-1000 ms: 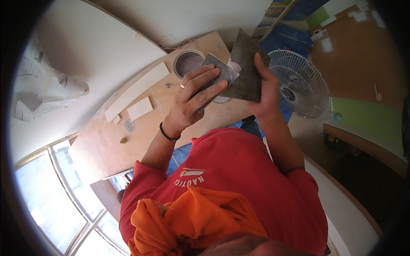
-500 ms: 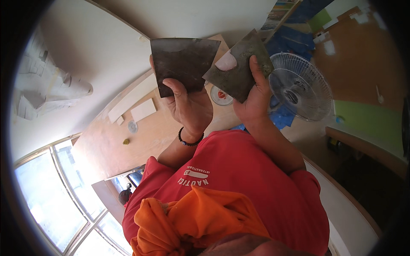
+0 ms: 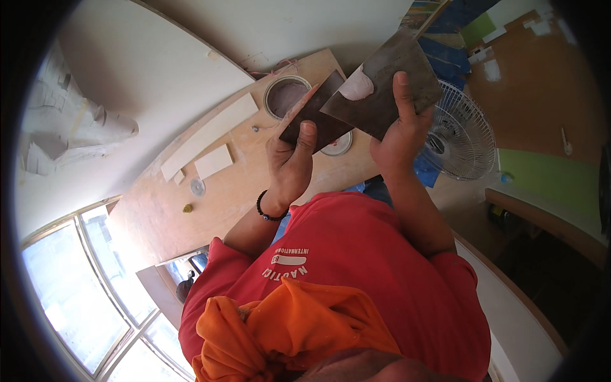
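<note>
My left hand [image 3: 293, 159] grips a dark, flat putty spreader [image 3: 323, 130], thumb on its face and fingers behind it. The plate is tilted, so its face shows narrowly. To its right, my right hand [image 3: 403, 137] holds a second square putty spreader [image 3: 396, 95], also by thumb and hidden fingers. A lump of pale pink putty [image 3: 358, 86] clings near the left edge of this second plate. That plate overlaps the left one in the picture; whether they touch, I cannot tell. Beyond my left hand stands an open can [image 3: 266, 103] of pinkish-grey paste.
The wooden table [image 3: 235, 184] carries pale boards [image 3: 214, 163], a small clear disc [image 3: 198, 187] and a yellowish bit [image 3: 187, 208]. A round lid [image 3: 340, 146] lies partly behind the spreaders. A wire-caged fan [image 3: 464, 134] stands close by my right forearm. A window [image 3: 83, 286] is at left.
The left spreader has tilted and moved right and down, uncovering the can behind it. The right spreader has shifted right, the putty lump still on it.
</note>
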Motion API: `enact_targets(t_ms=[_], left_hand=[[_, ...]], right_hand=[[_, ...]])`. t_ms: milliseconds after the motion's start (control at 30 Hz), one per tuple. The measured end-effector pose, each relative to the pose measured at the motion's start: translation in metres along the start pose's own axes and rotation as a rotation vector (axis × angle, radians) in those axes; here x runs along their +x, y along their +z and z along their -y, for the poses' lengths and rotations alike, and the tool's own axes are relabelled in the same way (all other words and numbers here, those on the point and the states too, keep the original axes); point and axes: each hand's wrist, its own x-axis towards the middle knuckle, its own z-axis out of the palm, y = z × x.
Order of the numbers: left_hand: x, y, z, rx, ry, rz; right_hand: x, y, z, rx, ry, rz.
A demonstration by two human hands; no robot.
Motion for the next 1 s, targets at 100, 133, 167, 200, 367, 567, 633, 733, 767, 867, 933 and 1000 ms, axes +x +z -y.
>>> enact_targets(t_ms=[100, 133, 167, 200, 367, 567, 633, 733, 767, 867, 933, 1000], left_hand=[[0.005, -0.009, -0.002, 0.203, -0.044, 0.086], [0.008, -0.014, -0.004, 0.250, -0.074, 0.104], [0.012, -0.018, -0.006, 0.282, -0.085, 0.120], [0.017, -0.021, -0.008, 0.171, -0.107, 0.007], [0.041, -0.027, -0.022, -0.539, -0.112, -0.364], [0.044, -0.017, -0.002, -0.580, -0.392, -0.345], [0.043, -0.023, 0.007, -0.564, -0.445, -0.353], [0.039, -0.035, 0.011, -0.531, -0.435, -0.406], [0.038, -0.037, 0.010, -0.516, -0.470, -0.484], [0.028, -0.038, -0.004, -0.331, -0.238, -0.480], [0.018, -0.031, -0.013, -0.285, -0.054, -0.392], [0.010, -0.025, -0.016, -0.081, -0.129, -0.338]], right_hand=[[0.004, -0.002, 0.007, -0.209, -0.184, 0.039], [0.006, -0.003, 0.010, -0.091, -0.169, 0.058], [0.011, -0.007, 0.016, 0.051, -0.059, 0.047], [0.014, -0.010, 0.019, 0.214, 0.021, 0.080], [0.011, -0.010, 0.003, 0.501, 0.547, 0.198], [-0.010, -0.007, -0.029, 0.748, 0.902, 0.329], [-0.005, -0.012, -0.025, 0.791, 0.867, 0.353], [0.005, -0.015, -0.017, 0.720, 0.759, 0.289], [0.008, -0.015, -0.014, 0.663, 0.710, 0.254], [0.015, -0.016, -0.008, 0.524, 0.477, 0.195], [0.016, -0.016, -0.004, 0.465, 0.330, 0.179], [0.016, -0.015, -0.002, 0.421, 0.241, 0.127]])
